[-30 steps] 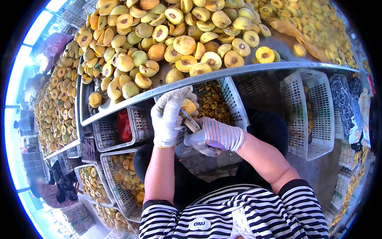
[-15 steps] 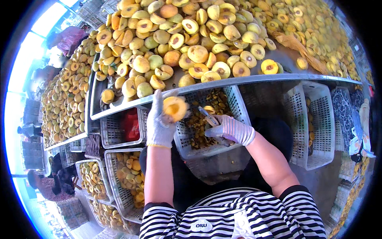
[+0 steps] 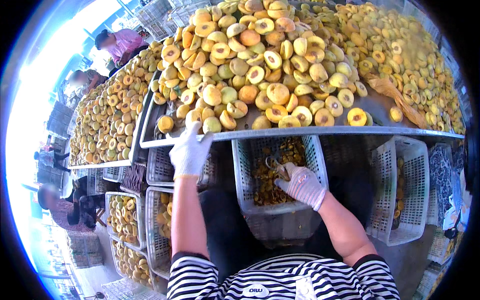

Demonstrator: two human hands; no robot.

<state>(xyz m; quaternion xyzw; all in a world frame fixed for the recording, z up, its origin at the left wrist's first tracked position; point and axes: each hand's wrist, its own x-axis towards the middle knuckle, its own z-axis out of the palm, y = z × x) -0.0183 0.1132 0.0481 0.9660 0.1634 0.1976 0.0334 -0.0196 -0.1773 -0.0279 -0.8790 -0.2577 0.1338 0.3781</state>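
Gloves are covering both hands as the person is working at a metal table (image 3: pixel 320 132) heaped with halved yellow peaches (image 3: pixel 270 65). The left hand (image 3: pixel 190 150) is reaching up to the table's front edge, its fingers spread and unclenched, touching the edge just below a peach half (image 3: pixel 211 125); nothing is sitting in its grasp. The right hand (image 3: pixel 301 184) is hovering over a white plastic basket (image 3: pixel 245 185) beneath the table, clenching a small metal pitting tool (image 3: pixel 274 164) whose looped end is pointing into the basket. Peach pits and scraps (image 3: pixel 272 177) are lying inside that basket. More white baskets (image 3: pixel 400 195) are standing to either side, some holding peach halves. Other people (image 3: pixel 120 42) are working along the neighbouring table at the far left.
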